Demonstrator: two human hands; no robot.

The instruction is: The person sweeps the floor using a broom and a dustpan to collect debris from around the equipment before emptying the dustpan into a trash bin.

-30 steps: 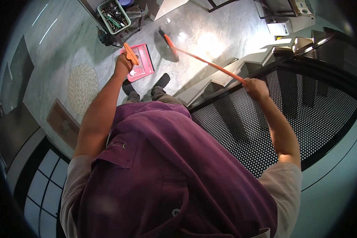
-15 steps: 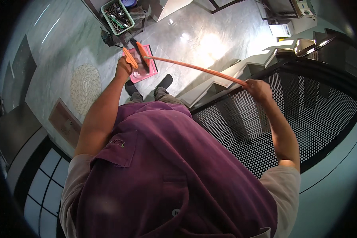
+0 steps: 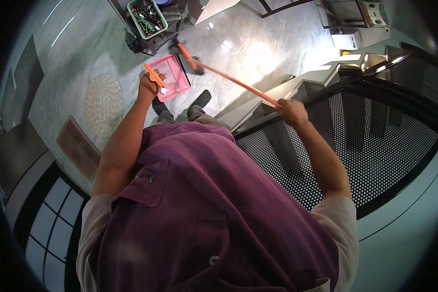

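Note:
A pink dustpan (image 3: 182, 83) rests on the floor just ahead of my feet, with some pale debris inside. My left hand (image 3: 149, 86) is closed around its orange upright handle (image 3: 153, 75). My right hand (image 3: 294, 113) grips the orange stick of a broom (image 3: 238, 83) near its end, out to the right. The broom's orange head with dark bristles (image 3: 195, 67) is on the floor side of the dustpan's black front lip, apart from the pan. Fingers of both hands wrap round their handles.
A green basket of tools (image 3: 146, 19) stands on a low rack at the far left. An oval woven mat (image 3: 103, 105) lies left of my arm, with a rectangular mat (image 3: 79, 147) nearer. Stair steps (image 3: 304, 92) and a perforated black panel (image 3: 374, 141) line the right.
The broom head has moved from over the dustpan to beyond its front lip, rightward. My right hand has come in to the left and slightly lower. The left hand still holds the dustpan.

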